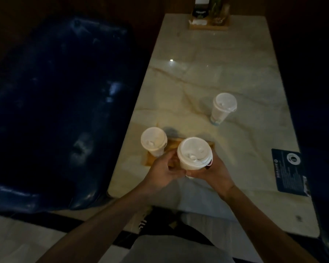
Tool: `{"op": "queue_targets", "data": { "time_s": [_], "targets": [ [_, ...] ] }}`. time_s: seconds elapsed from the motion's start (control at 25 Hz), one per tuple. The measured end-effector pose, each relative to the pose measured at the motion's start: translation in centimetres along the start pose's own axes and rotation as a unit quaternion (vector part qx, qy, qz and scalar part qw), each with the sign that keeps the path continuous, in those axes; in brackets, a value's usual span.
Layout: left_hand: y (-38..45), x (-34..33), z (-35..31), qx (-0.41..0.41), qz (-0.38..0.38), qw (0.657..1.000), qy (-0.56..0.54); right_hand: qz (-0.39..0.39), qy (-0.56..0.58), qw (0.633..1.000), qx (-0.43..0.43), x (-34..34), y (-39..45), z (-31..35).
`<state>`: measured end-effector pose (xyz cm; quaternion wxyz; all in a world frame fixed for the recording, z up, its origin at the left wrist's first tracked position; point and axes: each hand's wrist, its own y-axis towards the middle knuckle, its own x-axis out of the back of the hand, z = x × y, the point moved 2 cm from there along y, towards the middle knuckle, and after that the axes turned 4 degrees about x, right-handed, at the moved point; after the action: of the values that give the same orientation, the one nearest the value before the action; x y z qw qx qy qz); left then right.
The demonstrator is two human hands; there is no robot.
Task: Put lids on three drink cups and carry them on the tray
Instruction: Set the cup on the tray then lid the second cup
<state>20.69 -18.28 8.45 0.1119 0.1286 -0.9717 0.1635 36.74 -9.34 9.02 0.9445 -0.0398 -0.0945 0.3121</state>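
A dim head view looked down on a pale marbled tabletop [207, 73] that ran from the lower centre to the top of the frame. Low in the centre, both hands met around a white lidded cup [195, 153]. The left hand [164, 170] curled its grip against the cup's left side, and the right hand [215, 172] wrapped its grip round the cup's right side and base, so the cup was grasped between them. Whether the cup rested on the wooden tray [171, 147] beneath it or was held just above could not be told. A second lidded cup [153, 141] stood on the tray's left end, just beside the held one. A third lidded cup [223, 108] stood on the tabletop to the upper right, well apart from the tray. A dark printed card [289, 170] lay at the right edge. A wooden condiment holder [208, 23] sat at the far end, top of frame. A dark blue padded seat [61, 103] filled the left side
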Motion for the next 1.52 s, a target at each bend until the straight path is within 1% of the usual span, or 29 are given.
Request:
{"op": "queue_targets", "data": {
  "time_s": [0.24,0.32,0.44,0.64,0.76,1.08,1.4,1.52],
  "targets": [
    [1.3,-1.3,2.5,0.035,-0.066,0.997,0.003,-0.024,-0.045,0.998,-0.026,-0.5,1.5,-3.1],
    [2.0,-1.6,3.0,0.047,-0.074,0.996,-0.008,-0.028,-0.069,0.997,-0.020,-0.7,2.1,-3.4],
    [3.0,-2.0,3.9,0.067,-0.100,0.992,-0.027,-0.029,-0.069,0.997,-0.017,-1.3,3.5,-4.2],
    [4.0,-2.4,5.2,0.085,-0.141,0.984,-0.068,-0.012,-0.083,0.996,0.008,-2.4,5.7,-5.0],
    [4.3,-2.4,5.7,0.087,-0.145,0.983,-0.075,-0.005,-0.089,0.996,0.019,-2.8,6.4,-5.4],
    [5.2,-2.2,6.9,0.090,-0.131,0.986,-0.058,-0.029,-0.035,0.999,0.012,-3.4,6.5,-6.1],
    [5.6,-1.9,7.2,0.077,-0.126,0.989,-0.025,-0.009,-0.061,0.998,0.000,-3.0,7.4,-7.4],
    [5.6,-1.9,7.4,0.073,-0.135,0.988,-0.024,-0.013,-0.071,0.997,-0.004,-3.1,7.5,-7.3]
  ]
}}
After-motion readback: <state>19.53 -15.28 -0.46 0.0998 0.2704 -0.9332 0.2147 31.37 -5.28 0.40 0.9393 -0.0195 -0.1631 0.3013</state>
